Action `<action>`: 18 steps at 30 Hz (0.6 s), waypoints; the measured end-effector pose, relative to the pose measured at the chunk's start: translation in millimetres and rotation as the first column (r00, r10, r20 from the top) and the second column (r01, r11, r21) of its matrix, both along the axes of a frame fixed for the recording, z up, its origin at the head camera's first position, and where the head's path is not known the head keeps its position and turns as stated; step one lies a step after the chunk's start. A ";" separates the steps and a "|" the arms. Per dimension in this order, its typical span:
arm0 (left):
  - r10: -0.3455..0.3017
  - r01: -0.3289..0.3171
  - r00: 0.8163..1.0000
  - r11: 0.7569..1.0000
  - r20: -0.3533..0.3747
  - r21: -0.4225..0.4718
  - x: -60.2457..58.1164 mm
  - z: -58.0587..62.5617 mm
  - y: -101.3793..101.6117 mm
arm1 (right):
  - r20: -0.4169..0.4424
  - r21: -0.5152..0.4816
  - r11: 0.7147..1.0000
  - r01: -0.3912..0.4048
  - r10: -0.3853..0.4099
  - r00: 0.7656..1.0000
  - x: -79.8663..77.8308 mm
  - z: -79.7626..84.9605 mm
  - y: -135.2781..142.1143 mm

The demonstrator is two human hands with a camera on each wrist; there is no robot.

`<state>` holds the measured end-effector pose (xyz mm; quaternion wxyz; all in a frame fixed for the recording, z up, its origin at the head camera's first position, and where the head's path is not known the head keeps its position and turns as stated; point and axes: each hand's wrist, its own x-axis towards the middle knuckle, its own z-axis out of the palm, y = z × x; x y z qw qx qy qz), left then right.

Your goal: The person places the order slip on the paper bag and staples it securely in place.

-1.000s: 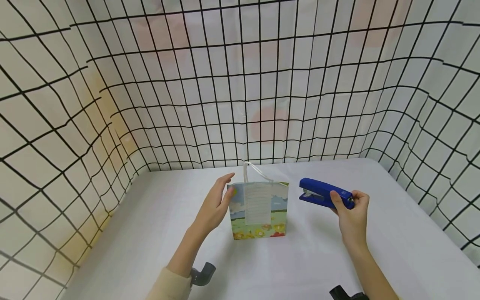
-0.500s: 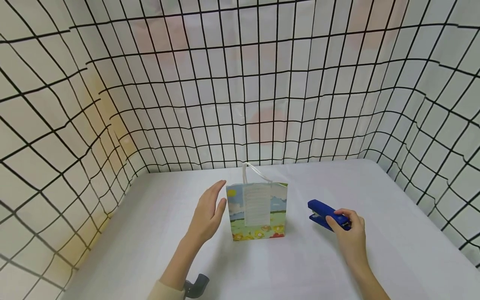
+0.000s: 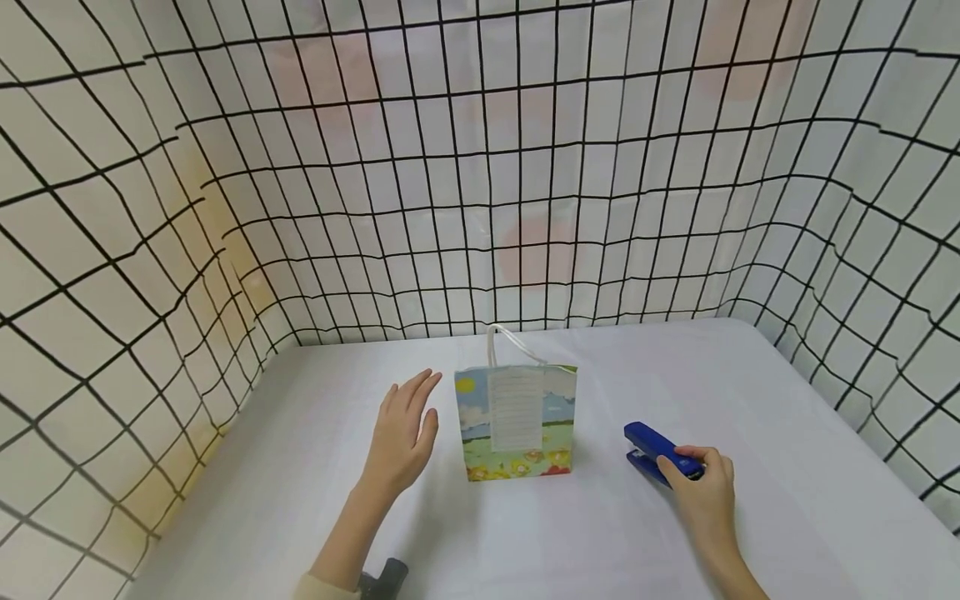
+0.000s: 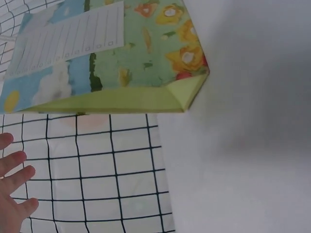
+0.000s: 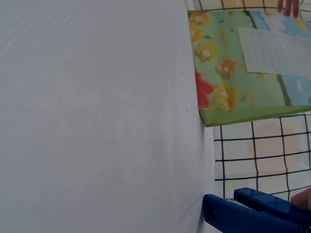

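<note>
A small paper gift bag (image 3: pixel 517 462) stands upright mid-table, printed with sky and flowers, a pale lined sheet (image 3: pixel 516 408) on its front and a white cord handle (image 3: pixel 517 342) on top. My right hand (image 3: pixel 705 492) holds a blue stapler (image 3: pixel 660 450) by its rear end, right of the bag. In the right wrist view the stapler's (image 5: pixel 252 213) front end meets or nearly meets the tabletop. Left of the bag, my left hand (image 3: pixel 397 442) hovers with its fingers extended, apart from the bag and holding nothing. The bag's green side (image 4: pixel 126 100) shows in the left wrist view.
The white-covered table (image 3: pixel 570 542) spreads around the bag. White walls with a black grid (image 3: pixel 517 167) enclose its back and both sides. A dark wrist mount (image 3: pixel 386 577) sits at my left wrist.
My right hand has come down and towards me with the stapler, to table level. My left hand has drawn off the bag's left edge, leftward and lower. The bag stands where it was.
</note>
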<state>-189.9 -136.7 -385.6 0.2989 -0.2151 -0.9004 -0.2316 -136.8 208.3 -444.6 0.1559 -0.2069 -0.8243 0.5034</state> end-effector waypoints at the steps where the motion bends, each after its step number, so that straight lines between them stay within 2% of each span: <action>1: 0.003 -0.004 1.000 1.000 -0.016 -0.004 -0.2 -1.4 -1.0 | 0.010 0.013 1.000 -0.005 0.004 1.000 0.7 -0.4 0.5; 6: 0.037 -0.040 0.997 0.998 -0.072 -0.046 0.6 -8.4 -5.4 | 0.108 0.115 0.991 -0.075 0.062 0.992 6.3 -2.7 3.2; 11: 0.055 -0.058 0.998 0.995 -0.035 -0.086 3.5 -12.9 -9.6 | 0.217 0.186 0.967 -0.175 0.133 0.967 11.3 -7.9 5.5; 18: 0.084 -0.078 0.996 0.986 0.032 -0.146 6.2 -15.5 -14.6 | 0.338 0.215 0.934 -0.284 0.202 0.919 10.8 -10.3 7.3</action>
